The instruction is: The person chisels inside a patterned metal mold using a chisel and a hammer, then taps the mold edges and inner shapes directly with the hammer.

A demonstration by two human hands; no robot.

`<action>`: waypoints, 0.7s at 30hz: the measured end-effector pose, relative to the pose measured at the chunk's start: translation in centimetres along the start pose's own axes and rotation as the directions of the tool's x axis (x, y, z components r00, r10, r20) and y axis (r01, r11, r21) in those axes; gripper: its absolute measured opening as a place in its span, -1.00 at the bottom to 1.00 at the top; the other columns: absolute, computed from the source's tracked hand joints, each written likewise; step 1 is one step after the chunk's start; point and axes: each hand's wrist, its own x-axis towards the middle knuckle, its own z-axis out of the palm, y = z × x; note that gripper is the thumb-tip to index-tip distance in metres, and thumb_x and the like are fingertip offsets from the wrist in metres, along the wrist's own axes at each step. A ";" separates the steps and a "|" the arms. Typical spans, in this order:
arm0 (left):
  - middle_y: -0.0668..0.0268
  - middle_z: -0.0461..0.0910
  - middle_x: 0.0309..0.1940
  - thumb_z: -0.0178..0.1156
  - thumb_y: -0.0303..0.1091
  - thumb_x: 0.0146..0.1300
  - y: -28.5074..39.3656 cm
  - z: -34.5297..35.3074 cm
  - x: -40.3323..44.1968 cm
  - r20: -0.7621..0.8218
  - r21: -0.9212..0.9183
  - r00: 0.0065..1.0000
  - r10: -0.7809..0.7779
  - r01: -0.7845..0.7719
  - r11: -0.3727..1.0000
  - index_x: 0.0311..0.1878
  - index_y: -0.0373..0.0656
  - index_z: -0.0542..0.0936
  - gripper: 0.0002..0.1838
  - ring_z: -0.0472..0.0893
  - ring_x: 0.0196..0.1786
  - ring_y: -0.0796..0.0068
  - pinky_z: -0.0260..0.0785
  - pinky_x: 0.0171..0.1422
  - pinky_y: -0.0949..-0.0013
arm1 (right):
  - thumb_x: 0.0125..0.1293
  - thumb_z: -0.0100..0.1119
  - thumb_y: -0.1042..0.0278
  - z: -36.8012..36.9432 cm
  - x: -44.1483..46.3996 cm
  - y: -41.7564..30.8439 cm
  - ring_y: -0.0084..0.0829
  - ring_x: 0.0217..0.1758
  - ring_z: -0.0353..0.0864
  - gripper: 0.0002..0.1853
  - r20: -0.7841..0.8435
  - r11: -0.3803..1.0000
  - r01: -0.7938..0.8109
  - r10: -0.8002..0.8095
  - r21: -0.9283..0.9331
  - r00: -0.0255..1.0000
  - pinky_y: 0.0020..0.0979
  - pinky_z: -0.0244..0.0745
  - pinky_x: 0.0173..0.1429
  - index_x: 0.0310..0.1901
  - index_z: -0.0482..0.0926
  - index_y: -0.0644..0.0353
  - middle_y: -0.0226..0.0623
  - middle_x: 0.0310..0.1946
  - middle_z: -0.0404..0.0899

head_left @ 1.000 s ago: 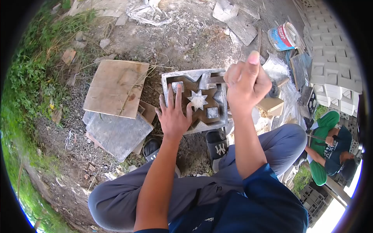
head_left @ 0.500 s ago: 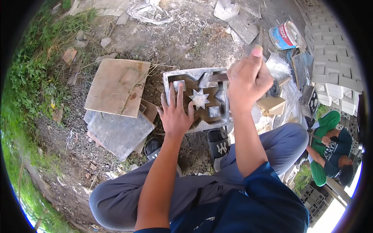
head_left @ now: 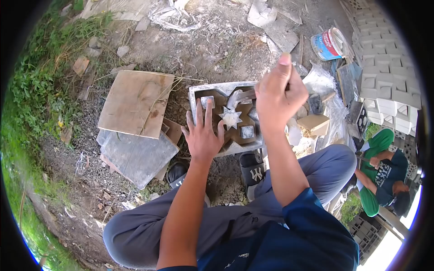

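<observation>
A grey rectangular mould lies on the ground before me, with a star-shaped block at its middle and small square blocks near its corners. My left hand rests on its left part, fingers spread, fingertips by the upper-left square block. Over the mould's right side, my right hand is closed in a fist round a flat-bladed tool. The blade points left, its tip above the star; the handle is hidden in the fist. My right forearm covers part of the mould's right edge.
Wooden boards lie over a grey slab at the left. At the right are a paint bucket, a cardboard-coloured block, plastic sheeting and stacked patterned blocks. Another person sits at the far right.
My right hand has moved a little left, and the tool's blade has come in from the mould's upper right toward the star. My left hand stays in place on the mould.
</observation>
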 end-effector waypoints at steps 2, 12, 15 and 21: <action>0.15 0.12 0.69 0.21 0.02 0.44 -0.3 -0.2 -0.1 0.017 0.011 0.999 -0.027 0.027 1.000 0.71 0.24 0.16 -0.18 0.27 0.55 -0.42 0.24 0.45 -0.56 | 0.70 0.05 0.19 0.3 -1.1 -0.2 -0.74 -0.57 0.13 -0.46 -0.048 0.998 -0.031 0.034 0.057 0.998 -0.43 -0.04 -0.52 -0.54 0.37 0.23 -0.59 -0.70 0.22; 0.25 0.02 0.73 0.12 0.12 0.48 -0.3 -0.3 -0.2 0.055 -0.011 0.998 -0.041 0.042 0.999 0.72 0.33 0.09 -0.19 0.21 0.59 -0.42 0.17 0.47 -0.64 | 0.71 0.01 0.05 1.4 -1.6 2.1 -0.67 -0.70 0.24 -0.43 -0.143 0.996 0.058 -0.067 -0.066 0.987 -0.46 0.16 -0.62 -0.53 0.32 0.16 -0.50 -0.72 0.29; 0.25 0.02 0.73 0.12 0.12 0.48 0.1 -0.3 0.0 0.058 -0.018 0.998 -0.028 0.029 0.999 0.73 0.33 0.09 -0.19 0.22 0.59 -0.43 0.16 0.47 -0.63 | 0.71 0.02 0.05 0.8 -0.9 1.4 -0.66 -0.69 0.25 -0.46 -0.068 0.998 0.053 -0.055 -0.030 0.996 -0.47 0.18 -0.61 -0.49 0.34 0.16 -0.49 -0.71 0.32; 0.19 0.09 0.70 0.20 0.02 0.44 0.0 -0.3 0.1 0.026 0.014 0.999 -0.027 0.027 1.000 0.71 0.25 0.15 -0.19 0.28 0.55 -0.40 0.22 0.47 -0.56 | 0.71 0.01 0.13 1.4 -1.7 2.3 -0.75 -0.66 0.20 -0.50 -0.167 0.995 0.094 -0.098 -0.036 0.981 -0.51 0.08 -0.60 -0.47 0.34 0.18 -0.55 -0.70 0.29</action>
